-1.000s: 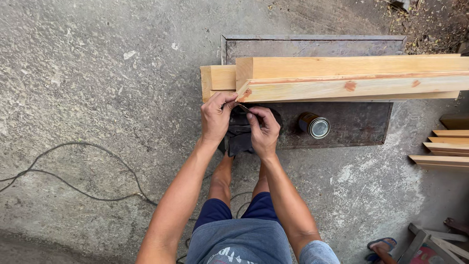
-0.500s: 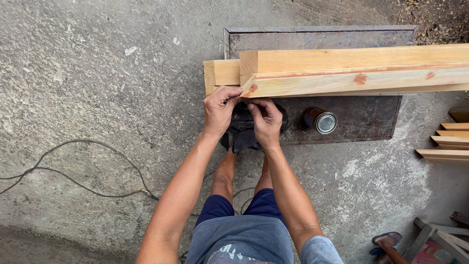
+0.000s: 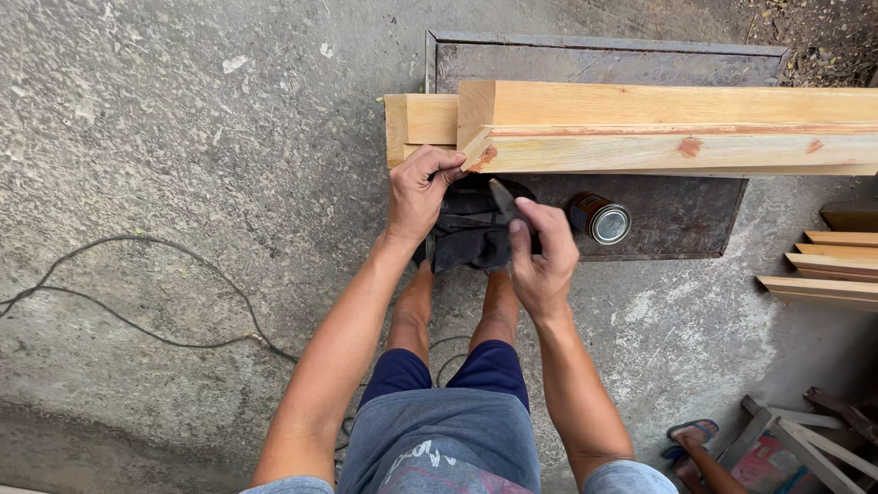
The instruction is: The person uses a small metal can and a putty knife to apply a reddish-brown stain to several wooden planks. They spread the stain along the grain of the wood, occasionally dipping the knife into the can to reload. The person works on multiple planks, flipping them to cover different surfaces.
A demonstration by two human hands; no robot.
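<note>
Person stands over a low dark metal table (image 3: 640, 64) on a concrete floor (image 3: 183, 119), head camera looking straight down

Left hand (image 3: 419, 190): fingers curled, fingertips pressed against the cut end of the front wooden beam (image 3: 677, 151), at its lower corner where a reddish patch shows. Nothing gripped in it; it rests on the wood

Right hand (image 3: 541, 256): closed around a small dark flat tool (image 3: 502, 198), blade tip pointing up and left toward the beam end. Tip is near the wood but apart from it. Cannot tell exactly what kind of tool it is

Beams: several pale wooden beams lie stacked lengthwise across the table, running off to the right edge of view. A shorter one (image 3: 421, 123) sticks out further left behind the front beam

Dark cloth (image 3: 471, 233) lies bunched below the beam ends, between the two hands. Small metal can (image 3: 599, 220) lies on its side on the table, just right of the right hand

Black cable (image 3: 137, 320) loops over the floor at left. More cut boards (image 3: 823, 265) stacked at right edge
</note>
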